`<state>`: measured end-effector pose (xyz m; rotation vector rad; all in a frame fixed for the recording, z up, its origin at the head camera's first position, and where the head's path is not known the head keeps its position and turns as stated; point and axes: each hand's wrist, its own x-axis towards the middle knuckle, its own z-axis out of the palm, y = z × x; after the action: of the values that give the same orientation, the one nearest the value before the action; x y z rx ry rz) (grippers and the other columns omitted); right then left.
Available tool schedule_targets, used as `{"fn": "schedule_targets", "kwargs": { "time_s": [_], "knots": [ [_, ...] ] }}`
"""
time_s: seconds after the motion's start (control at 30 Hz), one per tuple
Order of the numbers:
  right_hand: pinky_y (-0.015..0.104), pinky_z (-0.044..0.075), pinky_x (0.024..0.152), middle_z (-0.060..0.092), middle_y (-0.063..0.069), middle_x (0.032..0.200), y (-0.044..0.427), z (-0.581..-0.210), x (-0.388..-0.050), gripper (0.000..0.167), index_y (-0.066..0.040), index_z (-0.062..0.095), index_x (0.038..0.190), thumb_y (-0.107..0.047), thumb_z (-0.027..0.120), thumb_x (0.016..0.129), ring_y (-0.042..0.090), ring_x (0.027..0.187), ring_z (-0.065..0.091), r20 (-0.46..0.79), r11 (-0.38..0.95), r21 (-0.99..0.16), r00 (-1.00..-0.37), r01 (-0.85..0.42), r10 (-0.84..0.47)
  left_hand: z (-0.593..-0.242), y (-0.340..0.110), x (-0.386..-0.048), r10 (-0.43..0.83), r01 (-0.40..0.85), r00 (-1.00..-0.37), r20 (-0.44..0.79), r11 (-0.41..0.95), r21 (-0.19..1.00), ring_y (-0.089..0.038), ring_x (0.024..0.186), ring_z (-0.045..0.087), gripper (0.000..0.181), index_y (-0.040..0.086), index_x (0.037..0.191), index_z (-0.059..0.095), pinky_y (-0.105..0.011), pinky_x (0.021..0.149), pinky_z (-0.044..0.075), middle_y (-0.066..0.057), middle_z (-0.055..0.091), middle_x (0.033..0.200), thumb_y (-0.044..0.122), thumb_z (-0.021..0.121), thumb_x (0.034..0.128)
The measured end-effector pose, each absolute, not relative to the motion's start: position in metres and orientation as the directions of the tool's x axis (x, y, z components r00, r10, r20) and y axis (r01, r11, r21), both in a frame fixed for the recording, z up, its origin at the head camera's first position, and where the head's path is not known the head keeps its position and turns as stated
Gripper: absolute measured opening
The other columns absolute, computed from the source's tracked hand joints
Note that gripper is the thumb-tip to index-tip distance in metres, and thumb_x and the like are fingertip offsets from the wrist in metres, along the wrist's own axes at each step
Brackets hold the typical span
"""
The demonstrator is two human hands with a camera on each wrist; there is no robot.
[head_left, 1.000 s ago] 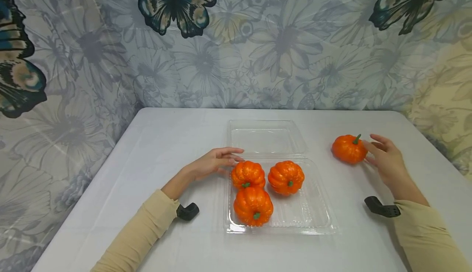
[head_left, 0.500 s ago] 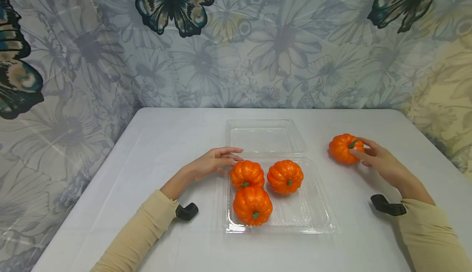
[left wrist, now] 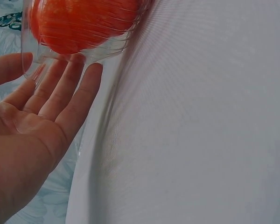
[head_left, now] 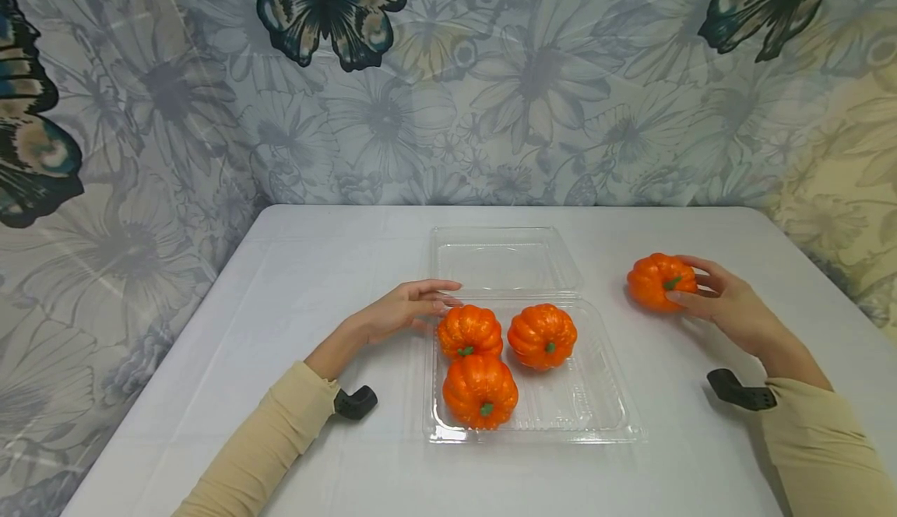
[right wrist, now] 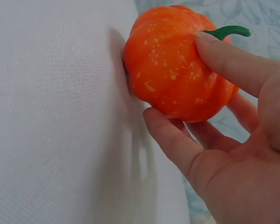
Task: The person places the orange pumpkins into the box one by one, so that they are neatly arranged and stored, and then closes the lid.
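Observation:
At the right of the table, my right hand (head_left: 736, 311) grips a small orange pumpkin (head_left: 660, 282) with a green stem. In the right wrist view, the thumb lies on the pumpkin's (right wrist: 170, 65) side near the stem, and the other fingers curve around below it. My left hand (head_left: 399, 313) is at the left edge of a clear plastic clamshell container (head_left: 575, 408), its fingers extended against the wall. Three more pumpkins sit inside: one at back left (head_left: 469, 332), one at back right (head_left: 543, 336) and one at front left (head_left: 480, 392).
The container's hinged lid (head_left: 501, 264) lies folded back flat behind the base. A white cloth covers the table (head_left: 336, 244). Behind it hangs a floral fabric backdrop (head_left: 546, 104) with butterflies. A black wrist mount (head_left: 741, 391) juts from the right sleeve.
My right hand has moved from beside the pumpkin to a grip around it. The pumpkin has turned, its stem swinging towards the front. My left hand has stayed by the container.

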<state>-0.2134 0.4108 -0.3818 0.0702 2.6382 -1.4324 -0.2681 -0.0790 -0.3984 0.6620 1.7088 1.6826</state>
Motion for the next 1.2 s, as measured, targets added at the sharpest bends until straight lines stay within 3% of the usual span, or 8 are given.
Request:
{"fn": "schedule_targets", "kwargs": {
  "time_s": [0.17,0.33,0.47,0.57,0.63,0.8,0.97,1.2],
  "knots": [
    [0.009,0.043,0.07,0.011,0.034,0.149,0.409,-0.379,-0.212,0.08,-0.019,0.015,0.154,-0.032,0.064,0.092,0.053,0.129,0.021,-0.102,0.544,-0.835,-0.995,0.076,-0.017,-0.399,-0.079,-0.269,0.731,-0.081,-0.675,-0.098,0.059,0.995,-0.026,0.121,0.051,0.052,-0.002,0.144,0.037,-0.04,0.088,0.048,-0.016,0.053,0.133,0.01,0.053,0.0954],
    [0.009,0.044,0.073,0.018,0.032,0.148,0.406,-0.376,-0.211,0.076,-0.028,0.018,0.154,-0.03,0.063,0.093,0.046,0.126,0.03,-0.05,0.544,-0.838,-0.999,0.049,0.013,-0.399,-0.079,-0.27,0.725,-0.08,-0.682,-0.097,0.059,0.995,-0.026,0.121,0.051,0.053,-0.002,0.144,0.036,-0.042,0.089,0.047,-0.016,0.053,0.133,0.009,0.053,0.0953],
    [0.009,0.044,0.074,0.018,0.027,0.15,0.404,-0.372,-0.21,0.075,-0.032,0.02,0.153,-0.028,0.064,0.092,0.025,0.12,0.041,-0.028,0.524,-0.851,-0.999,0.042,0.034,-0.399,-0.079,-0.271,0.714,-0.088,-0.694,-0.093,0.044,0.995,-0.026,0.12,0.051,0.052,-0.003,0.144,0.035,-0.043,0.09,0.047,-0.016,0.053,0.133,0.008,0.052,0.0955],
    [0.011,0.046,0.075,0.028,0.014,0.145,0.402,-0.369,-0.208,0.072,-0.031,0.025,0.152,-0.019,0.064,0.092,0.004,0.109,0.047,-0.009,0.423,-0.906,-1.0,0.017,0.02,-0.399,-0.08,-0.271,0.702,-0.084,-0.706,-0.092,0.046,0.995,-0.026,0.12,0.051,0.052,-0.002,0.144,0.036,-0.043,0.09,0.047,-0.016,0.053,0.133,0.008,0.052,0.0955],
    [0.013,0.047,0.077,0.035,0.006,0.137,0.397,-0.366,-0.207,0.071,-0.026,0.028,0.151,-0.009,0.063,0.092,-0.001,0.104,0.051,0.017,0.307,-0.952,-1.0,-0.018,-0.008,-0.399,-0.08,-0.271,0.696,-0.075,-0.713,-0.086,0.047,0.996,-0.027,0.121,0.051,0.052,-0.002,0.143,0.036,-0.043,0.09,0.046,-0.016,0.053,0.133,0.009,0.052,0.0956],
    [0.018,0.049,0.079,0.043,-0.002,0.127,0.382,-0.359,-0.206,0.067,-0.017,0.034,0.148,0.007,0.058,0.09,0.004,0.103,0.057,0.093,0.068,-0.993,-0.992,-0.098,-0.081,-0.4,-0.079,-0.272,0.678,-0.05,-0.732,-0.062,0.037,0.998,-0.029,0.121,0.05,0.051,-0.002,0.144,0.035,-0.045,0.092,0.045,-0.018,0.051,0.135,0.008,0.051,0.0966],
    [0.021,0.05,0.081,0.045,0.0,0.129,0.371,-0.352,-0.203,0.063,-0.016,0.039,0.145,0.013,0.053,0.09,0.008,0.104,0.058,0.14,-0.033,-0.99,-0.98,-0.137,-0.139,-0.399,-0.079,-0.271,0.66,-0.042,-0.749,-0.051,0.03,0.999,-0.031,0.121,0.05,0.05,-0.003,0.144,0.033,-0.046,0.094,0.044,-0.021,0.049,0.137,0.008,0.049,0.0974],
    [0.022,0.05,0.082,0.052,0.002,0.125,0.355,-0.341,-0.197,0.061,-0.014,0.042,0.142,0.016,0.051,0.09,0.012,0.103,0.06,0.177,-0.036,-0.984,-0.964,-0.174,-0.199,-0.401,-0.078,-0.272,0.653,-0.04,-0.755,-0.054,0.036,0.999,-0.032,0.12,0.051,0.049,-0.003,0.144,0.034,-0.046,0.094,0.044,-0.021,0.049,0.137,0.008,0.048,0.0976]
  ]
}}
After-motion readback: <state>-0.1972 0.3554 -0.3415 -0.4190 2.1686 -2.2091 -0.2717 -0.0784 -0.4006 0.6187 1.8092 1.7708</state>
